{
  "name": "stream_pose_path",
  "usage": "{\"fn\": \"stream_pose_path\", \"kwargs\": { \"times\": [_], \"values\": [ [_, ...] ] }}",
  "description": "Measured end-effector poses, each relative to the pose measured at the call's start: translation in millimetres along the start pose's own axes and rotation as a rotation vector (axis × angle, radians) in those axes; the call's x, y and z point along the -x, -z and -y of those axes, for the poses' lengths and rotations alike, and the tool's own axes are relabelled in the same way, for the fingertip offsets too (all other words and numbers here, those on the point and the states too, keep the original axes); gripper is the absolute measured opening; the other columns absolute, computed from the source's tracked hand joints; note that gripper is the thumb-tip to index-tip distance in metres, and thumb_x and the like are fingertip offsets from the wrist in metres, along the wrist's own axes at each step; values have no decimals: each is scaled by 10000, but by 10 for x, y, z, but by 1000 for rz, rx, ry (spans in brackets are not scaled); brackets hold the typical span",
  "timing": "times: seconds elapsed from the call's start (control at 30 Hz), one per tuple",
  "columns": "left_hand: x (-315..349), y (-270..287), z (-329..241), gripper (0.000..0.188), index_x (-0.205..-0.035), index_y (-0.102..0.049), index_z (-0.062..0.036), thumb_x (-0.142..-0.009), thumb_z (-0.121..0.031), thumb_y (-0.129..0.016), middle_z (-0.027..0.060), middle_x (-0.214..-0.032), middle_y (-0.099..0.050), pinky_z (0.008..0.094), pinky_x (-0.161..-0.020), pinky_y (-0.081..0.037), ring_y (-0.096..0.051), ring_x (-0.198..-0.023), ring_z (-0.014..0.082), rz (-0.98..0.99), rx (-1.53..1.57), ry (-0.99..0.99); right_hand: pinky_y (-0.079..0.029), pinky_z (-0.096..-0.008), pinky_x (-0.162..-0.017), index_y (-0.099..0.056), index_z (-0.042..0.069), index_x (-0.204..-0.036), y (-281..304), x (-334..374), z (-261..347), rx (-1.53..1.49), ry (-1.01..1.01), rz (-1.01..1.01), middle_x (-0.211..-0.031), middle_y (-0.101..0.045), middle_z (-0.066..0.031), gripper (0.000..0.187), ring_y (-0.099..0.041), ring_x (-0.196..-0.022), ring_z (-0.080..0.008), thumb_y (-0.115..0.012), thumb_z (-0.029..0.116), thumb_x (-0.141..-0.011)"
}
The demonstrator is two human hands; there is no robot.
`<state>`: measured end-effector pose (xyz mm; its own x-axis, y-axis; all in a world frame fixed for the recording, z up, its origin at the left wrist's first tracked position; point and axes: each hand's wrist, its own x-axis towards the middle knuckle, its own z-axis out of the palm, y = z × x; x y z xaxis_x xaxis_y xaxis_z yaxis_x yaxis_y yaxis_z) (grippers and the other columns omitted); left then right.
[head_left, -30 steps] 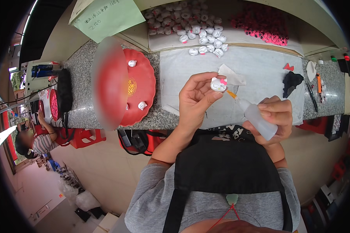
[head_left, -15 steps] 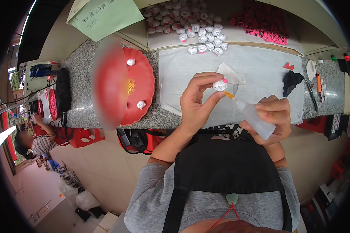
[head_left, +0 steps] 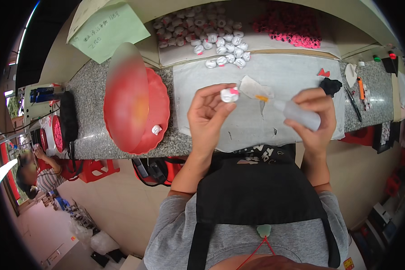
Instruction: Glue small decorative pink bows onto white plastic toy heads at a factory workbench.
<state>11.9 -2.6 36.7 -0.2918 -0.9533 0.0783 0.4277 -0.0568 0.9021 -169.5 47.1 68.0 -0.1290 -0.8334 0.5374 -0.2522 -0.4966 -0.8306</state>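
Observation:
Between the thumb and fingers of my left hand [head_left: 208,114] is a small white figurine head [head_left: 229,95] with a pink bow-like piece on it. My right hand [head_left: 318,114] grips a translucent squeeze bottle [head_left: 302,117] that lies nearly level, its orange tip [head_left: 262,98] pointing left toward the figurine head. A gap separates the tip from the head. Beneath the tip, a crumpled white cloth [head_left: 253,87] rests on the white sheet [head_left: 198,81] that covers the bench.
To the left stands a red scalloped tray [head_left: 159,96] with a white head in it, partly blurred. On the shelf at the back are many white heads [head_left: 198,27] and a pile of pink pieces [head_left: 292,29]. A black cloth [head_left: 330,86] and a pen [head_left: 354,105] lie right.
My left hand has drawn the figurine head leftward, away from the bottle's tip, which was against or very near it. The bottle has tipped closer to level. The whole view has shifted slightly.

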Motion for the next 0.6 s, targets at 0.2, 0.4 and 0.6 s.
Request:
{"fn": "stream_pose_path", "kwargs": {
  "times": [0.2,0.4,0.6],
  "values": [
    [-50,141,-65,307,-991,-422,25,-704,95,-507,159,-996,-502,295,-804,-421,-510,-909,193,-132,46,-79,-447,-214,-537,-459,16,-903,282,-299,-758,43,-376,134,-806,-446,-33,256,-524,-736,-131,-554,-22,-669],
    [-5,53,-46,309,-990,-421,21,-704,74,-526,157,-992,-505,276,-791,-418,-519,-890,186,-119,-11,-68,-437,-317,-595,-502,-8,-897,337,-767,-1416,855,-202,-32,-753,-538,-126,283,-541,-714,-246,-600,155,-686],
    [15,64,-19,311,-993,-421,19,-706,67,-532,151,-994,-506,265,-780,-418,-516,-884,175,-117,-6,-42,-415,-342,-603,-548,-7,-799,348,-802,-1484,980,-136,104,-754,-548,-167,245,-530,-682,-291,-620,179,-658]
  ]
}}
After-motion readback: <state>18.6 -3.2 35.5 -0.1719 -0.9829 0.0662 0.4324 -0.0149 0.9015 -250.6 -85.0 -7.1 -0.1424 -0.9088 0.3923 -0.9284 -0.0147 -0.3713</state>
